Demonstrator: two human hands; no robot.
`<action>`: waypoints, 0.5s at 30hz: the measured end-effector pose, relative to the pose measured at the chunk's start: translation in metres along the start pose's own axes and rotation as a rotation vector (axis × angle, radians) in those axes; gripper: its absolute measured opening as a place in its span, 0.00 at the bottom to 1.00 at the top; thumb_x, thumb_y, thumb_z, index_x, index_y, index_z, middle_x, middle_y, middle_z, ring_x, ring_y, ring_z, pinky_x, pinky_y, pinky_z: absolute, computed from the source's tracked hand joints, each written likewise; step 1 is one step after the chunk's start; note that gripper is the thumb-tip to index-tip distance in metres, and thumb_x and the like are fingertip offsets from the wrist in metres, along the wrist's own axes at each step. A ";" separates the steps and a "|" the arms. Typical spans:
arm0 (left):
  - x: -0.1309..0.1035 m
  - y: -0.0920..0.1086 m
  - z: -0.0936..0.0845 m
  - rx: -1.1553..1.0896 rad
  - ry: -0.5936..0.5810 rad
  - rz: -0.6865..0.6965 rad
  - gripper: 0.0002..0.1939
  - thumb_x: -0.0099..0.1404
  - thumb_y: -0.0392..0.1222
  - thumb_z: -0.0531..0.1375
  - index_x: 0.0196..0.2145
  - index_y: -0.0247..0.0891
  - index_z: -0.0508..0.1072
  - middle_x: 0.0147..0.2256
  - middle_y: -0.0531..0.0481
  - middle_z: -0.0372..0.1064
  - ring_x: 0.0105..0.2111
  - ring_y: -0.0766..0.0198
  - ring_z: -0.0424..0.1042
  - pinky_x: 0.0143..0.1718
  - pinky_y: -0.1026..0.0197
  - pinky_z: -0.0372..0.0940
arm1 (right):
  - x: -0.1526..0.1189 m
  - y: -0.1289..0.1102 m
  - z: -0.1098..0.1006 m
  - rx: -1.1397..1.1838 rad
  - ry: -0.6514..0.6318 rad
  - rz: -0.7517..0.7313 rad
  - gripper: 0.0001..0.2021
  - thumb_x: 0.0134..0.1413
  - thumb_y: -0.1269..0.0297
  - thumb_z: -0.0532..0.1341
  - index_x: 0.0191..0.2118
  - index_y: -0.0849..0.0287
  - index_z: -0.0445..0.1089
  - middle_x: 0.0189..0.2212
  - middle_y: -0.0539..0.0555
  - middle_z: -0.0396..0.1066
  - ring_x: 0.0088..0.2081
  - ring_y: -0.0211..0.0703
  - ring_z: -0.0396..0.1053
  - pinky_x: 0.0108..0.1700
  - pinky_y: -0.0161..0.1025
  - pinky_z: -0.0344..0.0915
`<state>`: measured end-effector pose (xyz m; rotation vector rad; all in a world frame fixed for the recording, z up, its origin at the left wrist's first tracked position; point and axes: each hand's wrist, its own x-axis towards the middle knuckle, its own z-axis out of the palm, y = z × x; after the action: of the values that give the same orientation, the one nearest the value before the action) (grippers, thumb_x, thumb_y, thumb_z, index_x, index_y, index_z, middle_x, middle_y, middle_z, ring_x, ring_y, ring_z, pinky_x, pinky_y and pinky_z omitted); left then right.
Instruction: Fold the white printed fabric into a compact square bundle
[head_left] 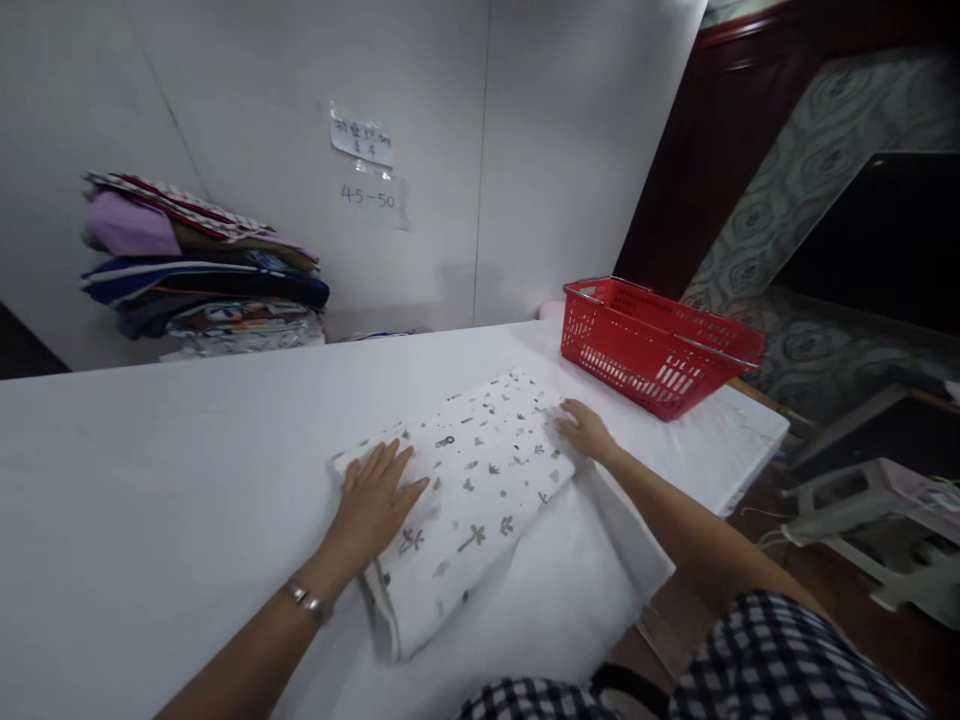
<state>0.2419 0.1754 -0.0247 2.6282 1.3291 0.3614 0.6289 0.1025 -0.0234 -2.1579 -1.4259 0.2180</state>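
Observation:
A white cloth with small printed plants and shapes (480,480) lies folded on the white table. My left hand (375,505) rests flat on its left part, fingers spread, a metal bracelet at the wrist. At the cloth's right edge is my right hand (586,430), its fingers curled against the fabric; the fingertips seem to hold that edge. Beneath the printed part, a plain white layer (626,530) spreads out to the lower right, toward the table's front edge.
A red plastic basket (652,350) stands at the table's back right. Folded clothes (202,265) are piled at the back left. Handwritten paper signs (367,195) hang on the wall. Right of the table is a white plastic stool (862,500).

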 end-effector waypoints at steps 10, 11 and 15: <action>-0.113 0.022 0.006 0.024 0.104 0.460 0.30 0.59 0.53 0.55 0.58 0.45 0.56 0.60 0.47 0.53 0.57 0.52 0.54 0.59 0.44 0.46 | -0.027 0.054 -0.042 0.183 -0.051 0.480 0.15 0.50 0.54 0.57 0.32 0.62 0.70 0.20 0.51 0.68 0.20 0.35 0.64 0.24 0.32 0.64; -0.118 0.024 0.009 0.039 0.101 0.442 0.29 0.60 0.51 0.55 0.58 0.44 0.57 0.60 0.46 0.52 0.58 0.52 0.54 0.58 0.44 0.46 | -0.025 0.051 -0.041 0.200 -0.070 0.500 0.15 0.49 0.53 0.58 0.29 0.62 0.69 0.18 0.50 0.66 0.19 0.35 0.63 0.23 0.32 0.63; -0.126 0.038 0.014 0.064 0.096 0.333 0.26 0.59 0.36 0.54 0.56 0.39 0.59 0.60 0.44 0.52 0.59 0.54 0.51 0.59 0.46 0.46 | -0.019 0.038 -0.043 0.257 -0.175 0.539 0.13 0.45 0.56 0.62 0.24 0.61 0.64 0.15 0.51 0.64 0.19 0.37 0.64 0.24 0.35 0.66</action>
<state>0.2027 0.0511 -0.0449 2.9214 0.9361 0.5028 0.6689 0.0600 -0.0101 -2.2967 -0.8114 0.7579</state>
